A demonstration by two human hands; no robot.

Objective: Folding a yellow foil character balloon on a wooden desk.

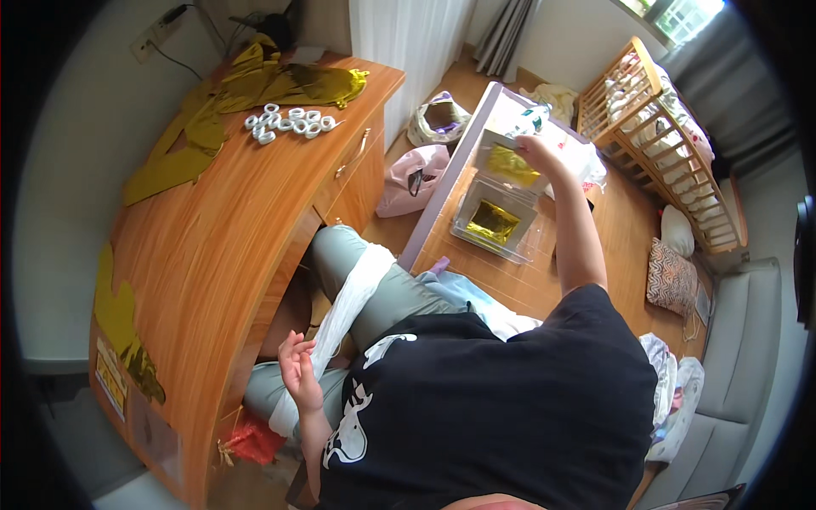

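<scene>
Far left, on the wooden desk (212,246), we count about a dozen small white tape rolls (289,121) bunched in one cluster, with crumpled gold foil sheets (255,81) behind and beside them; more gold foil lies along the desk's near left edge. One brass handle shows on the desk drawer.

Near centre, our left hand (299,367) hangs over the lap with its fingers loosely curled and apart, gripping nothing; it is just beside a white plastic strip (344,314) draped across the knee, and we cannot tell whether it touches it. A red mesh bag (251,442) lies on the floor below.

Beyond the knee, two bags sit on the floor: one pink (412,178), one pale with a dark opening (438,119).

Right of centre, our right hand (537,153) is stretched far out and pinched on a flat square packet (510,161), clear-edged with a shiny gold-yellow middle. It is held over a clear plastic box (497,223) on the low wooden table (510,280). In the box lies one more gold-centred packet; so two packets in all.

Far right: one wooden crib (663,136) with bedding, one patterned cushion (671,276), one white pillow, a grey sofa (739,357).
</scene>
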